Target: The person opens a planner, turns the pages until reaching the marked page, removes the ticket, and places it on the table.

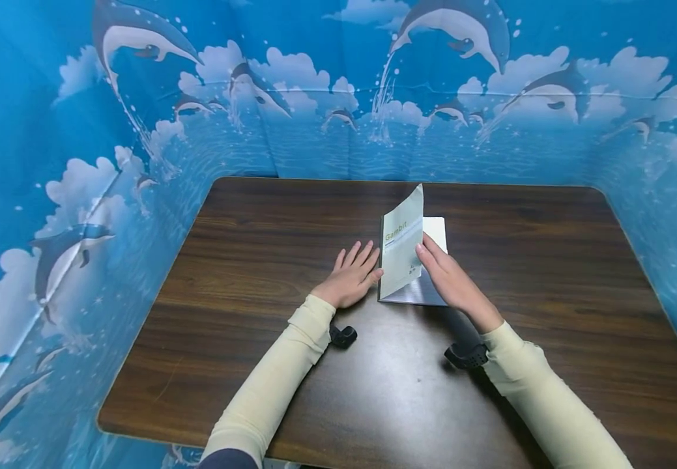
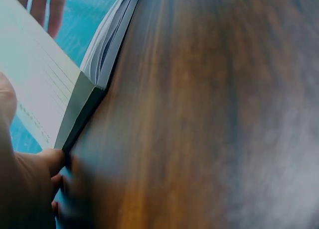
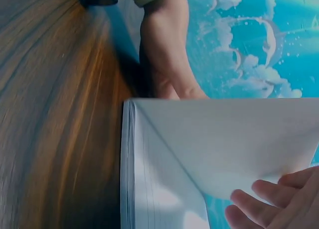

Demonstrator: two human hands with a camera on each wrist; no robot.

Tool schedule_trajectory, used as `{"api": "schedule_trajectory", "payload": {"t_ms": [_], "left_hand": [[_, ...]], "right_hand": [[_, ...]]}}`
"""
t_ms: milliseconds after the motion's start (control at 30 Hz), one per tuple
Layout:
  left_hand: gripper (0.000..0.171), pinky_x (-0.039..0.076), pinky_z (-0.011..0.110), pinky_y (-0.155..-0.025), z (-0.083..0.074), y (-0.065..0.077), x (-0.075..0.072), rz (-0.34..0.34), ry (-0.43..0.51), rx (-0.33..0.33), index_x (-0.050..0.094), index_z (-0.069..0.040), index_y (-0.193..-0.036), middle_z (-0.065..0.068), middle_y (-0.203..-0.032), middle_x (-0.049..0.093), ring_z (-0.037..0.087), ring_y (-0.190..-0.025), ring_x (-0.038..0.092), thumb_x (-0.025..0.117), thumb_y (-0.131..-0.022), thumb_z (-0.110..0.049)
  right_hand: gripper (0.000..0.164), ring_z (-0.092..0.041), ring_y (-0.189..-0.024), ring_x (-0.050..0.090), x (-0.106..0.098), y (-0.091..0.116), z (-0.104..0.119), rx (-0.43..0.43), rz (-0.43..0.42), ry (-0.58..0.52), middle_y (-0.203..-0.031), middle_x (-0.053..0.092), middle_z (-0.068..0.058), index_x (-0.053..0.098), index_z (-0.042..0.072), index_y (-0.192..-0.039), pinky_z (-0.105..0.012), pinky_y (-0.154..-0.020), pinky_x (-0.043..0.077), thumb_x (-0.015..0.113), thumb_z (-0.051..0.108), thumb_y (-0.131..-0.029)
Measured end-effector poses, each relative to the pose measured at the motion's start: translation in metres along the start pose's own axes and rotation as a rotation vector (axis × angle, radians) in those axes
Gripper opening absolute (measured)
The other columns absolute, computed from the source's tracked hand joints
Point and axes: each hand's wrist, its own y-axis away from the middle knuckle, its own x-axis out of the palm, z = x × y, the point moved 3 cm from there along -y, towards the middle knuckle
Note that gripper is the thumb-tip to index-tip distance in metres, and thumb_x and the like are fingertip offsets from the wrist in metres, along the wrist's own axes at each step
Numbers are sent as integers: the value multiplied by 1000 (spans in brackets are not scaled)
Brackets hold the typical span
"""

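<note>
On the dark wood-grain table lies a pale-green paper "Gambit" notebook; at its eight o'clock the left hand spreads its fingers wide, at four the right hand holds the raised cover.

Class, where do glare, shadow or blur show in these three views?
Head view: pale glare on the near part of the wooden table, though "Gambit" on the notebook is readable; left wrist view: the table's grain smeared by blur, the notebook's cover washed out; right wrist view: bright patches on the lined page, a shadow on the table beside the left hand.
</note>
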Motion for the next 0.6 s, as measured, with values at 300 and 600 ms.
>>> {"api": "schedule_trajectory", "payload": {"t_ms": [300, 600], "left_hand": [[69, -6, 53, -132, 0, 8, -14, -4, 168, 6, 13, -15, -169, 5, -178, 3, 28, -165, -8, 9, -112, -54], [87, 0, 59, -131, 0, 16, -45, -108, 309, -23, 12, -14, -169, 11, -178, 8, 35, -165, -3, 3, -104, -71]], "right_hand": [[66, -35, -159, 29, 19, -6, 15, -74, 62, 6, -174, 21, -13, 8, 17, -170, -58, -126, 28, 31, 43, -114], [73, -30, -162, 20, 35, -6, 19, -93, 128, 115, -177, 12, -8, 6, 15, -170, -55, -130, 21, 37, 46, -112]]}}
